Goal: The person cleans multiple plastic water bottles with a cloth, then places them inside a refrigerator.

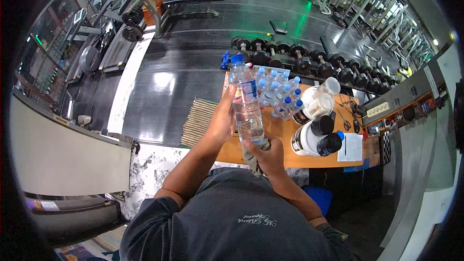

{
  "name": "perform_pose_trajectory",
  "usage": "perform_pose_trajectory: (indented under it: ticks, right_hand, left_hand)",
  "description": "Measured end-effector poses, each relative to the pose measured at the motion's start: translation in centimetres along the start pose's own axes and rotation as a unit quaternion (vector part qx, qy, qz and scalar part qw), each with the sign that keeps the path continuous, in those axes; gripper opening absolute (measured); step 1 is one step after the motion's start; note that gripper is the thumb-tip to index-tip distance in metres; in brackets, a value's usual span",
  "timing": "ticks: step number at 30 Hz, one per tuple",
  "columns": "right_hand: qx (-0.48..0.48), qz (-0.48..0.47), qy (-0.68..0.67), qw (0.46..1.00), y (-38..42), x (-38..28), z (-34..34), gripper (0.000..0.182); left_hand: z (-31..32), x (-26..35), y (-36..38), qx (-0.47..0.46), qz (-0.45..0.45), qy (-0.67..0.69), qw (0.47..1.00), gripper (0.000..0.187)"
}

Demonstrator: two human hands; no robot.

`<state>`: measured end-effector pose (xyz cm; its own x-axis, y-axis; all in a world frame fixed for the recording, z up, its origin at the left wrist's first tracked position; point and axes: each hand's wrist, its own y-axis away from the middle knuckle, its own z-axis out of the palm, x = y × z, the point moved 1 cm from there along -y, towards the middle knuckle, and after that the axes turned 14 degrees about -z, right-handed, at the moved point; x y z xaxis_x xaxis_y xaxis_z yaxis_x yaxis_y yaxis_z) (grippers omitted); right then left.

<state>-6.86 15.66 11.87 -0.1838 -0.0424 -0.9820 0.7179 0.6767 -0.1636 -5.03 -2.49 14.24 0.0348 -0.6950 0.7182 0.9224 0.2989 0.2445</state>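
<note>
On the orange table (280, 133) ahead of you, a cluster of small water bottles (278, 92) stands beside white tubs with black lids (314, 137) and a sheet of paper (351, 147). Beyond it, a rack of dumbbells (309, 60) lines the dark floor (193, 67).

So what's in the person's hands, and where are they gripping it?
A water bottle: left hand around its middle, right hand at its base with a grey cloth.
</note>
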Motion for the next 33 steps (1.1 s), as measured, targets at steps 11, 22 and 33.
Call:
perform_pose_trajectory:
  ticks: [11, 22, 33]
  right_hand:
    - [-0.053, -0.120, 0.040, 0.991, -5.2, -9.4, -6.2, 0.037]
    - [-0.002, -0.369, 0.309, 0.877, -10.3, -12.4, -0.8, 0.028]
    - [-0.021, -0.395, 0.317, 0.862, -8.7, -9.3, -1.0, 0.033]
  left_hand:
    - [-0.7, 0.1, 1.4, -0.029, -0.087, 0.035, 0.995, 0.065]
    - [1.8, -0.7, 3.3, -0.021, -0.082, -0.035, 0.996, 0.082]
    - [-1.1, -0.4, 2.5, -0.017, -0.106, 0.000, 0.994, 0.080]
